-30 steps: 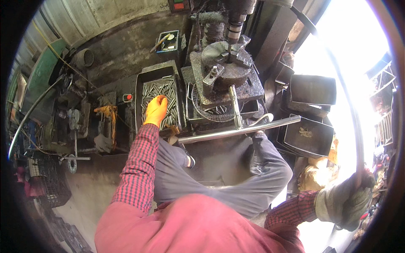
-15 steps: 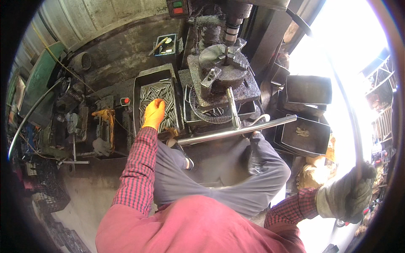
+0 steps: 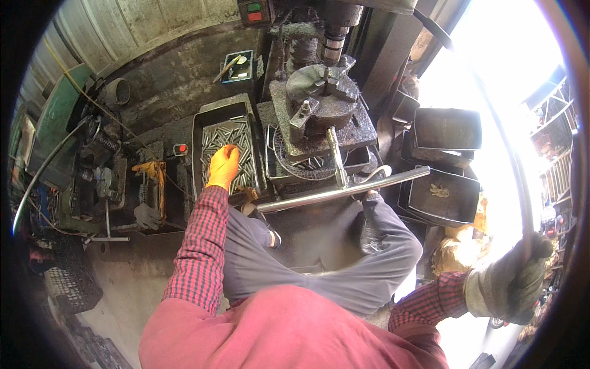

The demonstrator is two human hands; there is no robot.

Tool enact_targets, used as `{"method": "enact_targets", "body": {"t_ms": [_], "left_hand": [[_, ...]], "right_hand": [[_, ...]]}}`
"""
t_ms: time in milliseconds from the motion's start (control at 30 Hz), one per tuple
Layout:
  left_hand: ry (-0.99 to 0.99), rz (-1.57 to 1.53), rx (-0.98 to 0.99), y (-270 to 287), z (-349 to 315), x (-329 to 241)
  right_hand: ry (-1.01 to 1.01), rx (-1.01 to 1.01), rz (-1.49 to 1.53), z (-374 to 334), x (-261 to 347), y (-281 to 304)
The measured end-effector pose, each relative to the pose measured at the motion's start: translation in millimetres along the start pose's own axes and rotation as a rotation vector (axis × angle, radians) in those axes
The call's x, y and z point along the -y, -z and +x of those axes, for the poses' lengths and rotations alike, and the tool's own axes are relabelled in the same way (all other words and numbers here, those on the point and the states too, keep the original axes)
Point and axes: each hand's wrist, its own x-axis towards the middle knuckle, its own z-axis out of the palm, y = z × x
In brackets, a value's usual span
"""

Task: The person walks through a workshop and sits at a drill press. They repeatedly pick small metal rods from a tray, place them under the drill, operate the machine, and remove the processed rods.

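Note:
My left hand (image 3: 224, 166), in an orange glove, hovers over or rests on the metal bin (image 3: 197, 154); contact is unclear. Its fingers are bunched together, hiding whatever they hold. Several short metal pins (image 3: 222, 136) lie loose in that bin. Far to the right, my right hand (image 3: 505, 288) wears a grey work glove and is wrapped round a long curved lever (image 3: 515, 166). Ahead stands a drill press, its chuck (image 3: 334, 46) and bit above a round jaw vise (image 3: 322, 92). A short bar handle (image 3: 337, 157) sticks out of the vise toward me.
A shiny metal tube (image 3: 344, 191) runs across in front of my knees. More pins lie in a tray (image 3: 295, 179) beneath the vise. Dark metal bins (image 3: 447, 130) stand to the right. A small box (image 3: 238, 66), a red button (image 3: 180, 149) and a black crate (image 3: 72, 289) are leftward.
My right hand and the lever have shifted slightly outward to the right. The left hand stays over the pins with its fingers bunched. The whole view has moved a little.

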Motion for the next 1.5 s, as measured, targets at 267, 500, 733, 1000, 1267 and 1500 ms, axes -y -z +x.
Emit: {"method": "enact_targets", "body": {"t_ms": [267, 500, 733, 1000, 1267, 1500], "left_hand": [[0.038, -0.06, 0.002, -1, 1, 1], [-0.002, -0.028, -0.022, -1, 0, 1], [-0.02, -0.004, -0.03, -1, 2, 4], [0.023, -0.034, -0.01, -2, 3, 6], [0.008, -0.061, -0.018, 3, -4, -5], [-0.065, -0.156, -0.059, 21, -16, -31]], "right_hand": [[-0.059, 0.063, 0.076, 14, 3, 11], [0.037, 0.097, -0.272, 28, 11, 14], [0.538, -0.004, -1.606, 5, 33, -28], [1.092, 0.072, -1.599, 22, 54, -53], [1.416, 0.144, -2.231, 60, 61, -11], [1.336, -0.026, -2.125, 50, 49, -19]]}}
